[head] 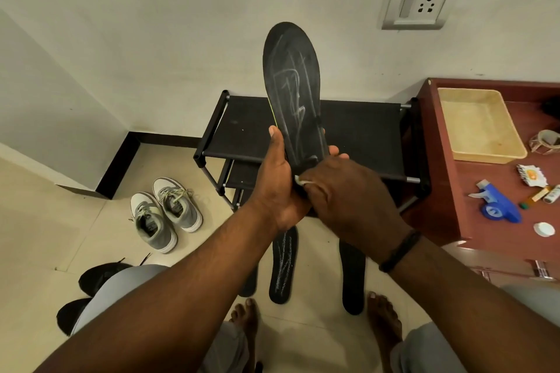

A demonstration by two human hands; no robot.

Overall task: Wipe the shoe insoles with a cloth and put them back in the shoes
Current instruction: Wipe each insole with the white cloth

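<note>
- The left hand grips the heel end of a black insole, held upright over the shoe rack.
- The right hand is closed on a white cloth at the insole's lower edge.
- White streaks remain; a light wipe may leave them.
- The tall unsupported toe could flex away under pressure.
- Three insoles lie on the floor; the grey shoes stand at the rack's left corner.

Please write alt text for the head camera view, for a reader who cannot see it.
The left hand holds a black insole with white chalk-like marks upright while the right hand presses a white cloth to its lower end. Three insoles lie on the floor; grey sneakers sit left.
</note>
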